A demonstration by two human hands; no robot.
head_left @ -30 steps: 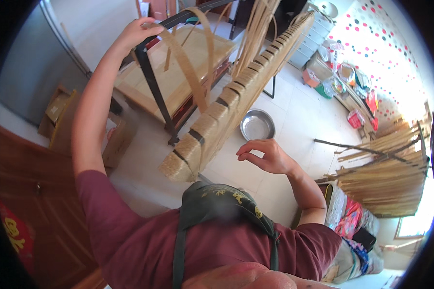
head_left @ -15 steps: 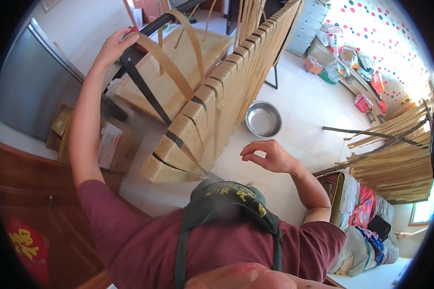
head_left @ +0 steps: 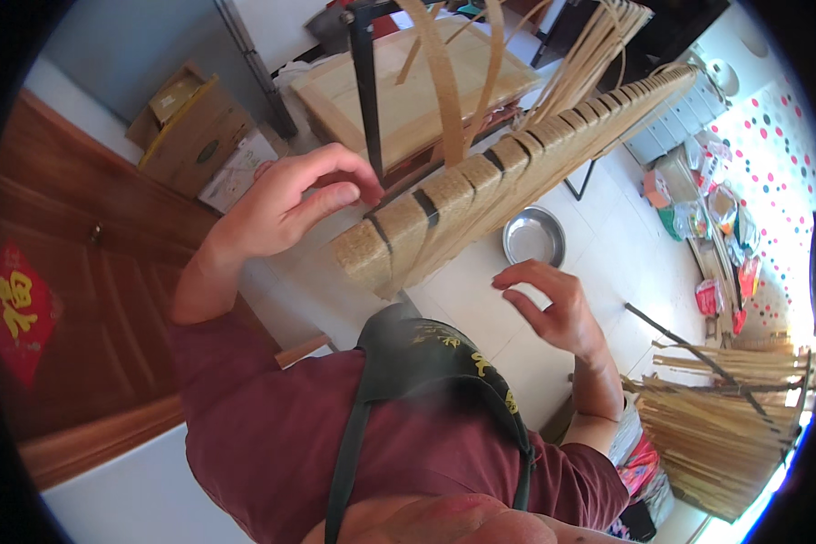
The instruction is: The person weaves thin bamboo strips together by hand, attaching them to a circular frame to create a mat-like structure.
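Two hands flank the strip-wrapped rail (head_left: 471,186): left hand (head_left: 286,201) by its near end, right hand (head_left: 558,310) off its right side — both half-curled, seemingly empty. Loose strips (head_left: 442,77) rise beyond it — winding seems in hand, next calling for a grip on one.

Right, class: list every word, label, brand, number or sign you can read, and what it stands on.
Wording isn't copied here, only placed.
Red diamond decoration on the wooden door: one large yellow character.
Dark green apron: yellow characters, partly blurred.
Brown cardboard box: dark marking, too small to read.
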